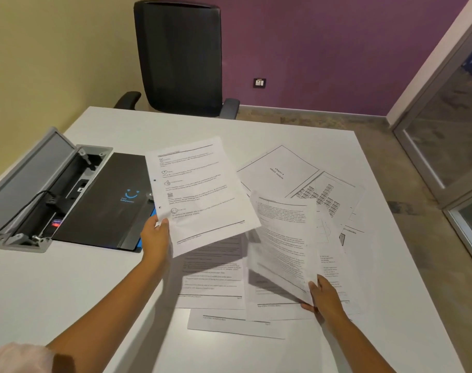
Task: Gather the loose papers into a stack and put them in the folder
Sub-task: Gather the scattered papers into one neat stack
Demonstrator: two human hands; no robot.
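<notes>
- The left hand pinches one sheet by its lower left corner and holds it in the air, above the table and partly over the folder.
- The right hand grips a second sheet at its lower edge; this sheet is lifted and tilted, and it bends a little.
- The other papers lie scattered and overlapping on the table between the hands and further right, some with a frame and a chart printed on them.
- The folder is black, closed, and lies flat on the left side, just beside an open cable box in the table.
- I judge the gathering has only begun: two sheets are in hand, many are not collected.
- Risk: each sheet is held only at one corner or edge, so it may slip or crease when the two are brought together.
- Risk: the folder is closed and both hands are busy, so the stack must be put down or held in one hand before opening.
- Risk: a sheet could slide into the cable box, which is open next to the folder.
</notes>
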